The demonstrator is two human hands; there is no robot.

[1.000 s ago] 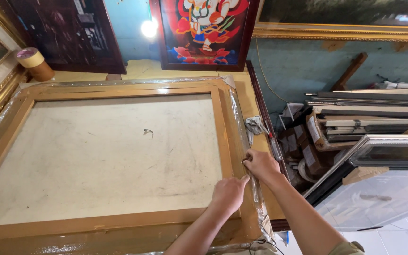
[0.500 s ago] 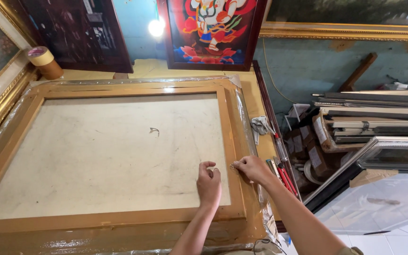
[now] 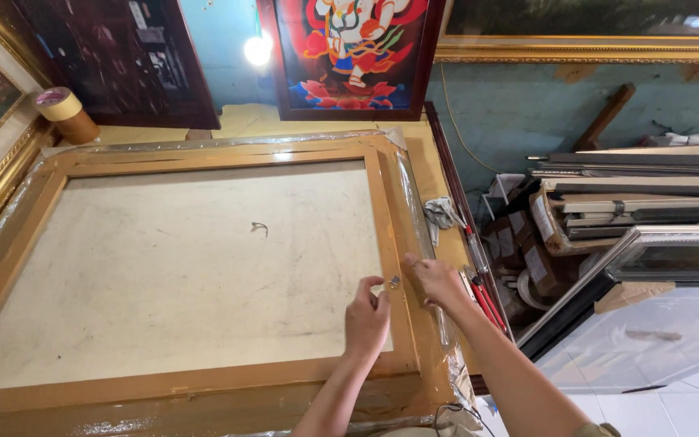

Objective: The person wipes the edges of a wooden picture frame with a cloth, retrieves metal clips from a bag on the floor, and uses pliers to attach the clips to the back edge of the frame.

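Both forearms reach up from the bottom edge. The left hand (image 3: 367, 317) pinches a small metal clip (image 3: 395, 282) on the right rail of a wooden picture frame (image 3: 204, 380) lying face-down. The right hand (image 3: 437, 279), fingers curled and holding nothing visible, rests just beside it. Red-handled tools (image 3: 483, 295) lie right. The frame's long side runs left-right; beyond stand a tape roll (image 3: 65, 113) and a painting (image 3: 349, 53).

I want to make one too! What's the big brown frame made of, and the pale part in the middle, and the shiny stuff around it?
The big brown frame looks like wood, painted or taped matte brown. The pale panel seems to be cardboard or board: flat, dull, slightly stained. The shiny wrap at the edges looks like clear plastic film, since it glints and wrinkles.
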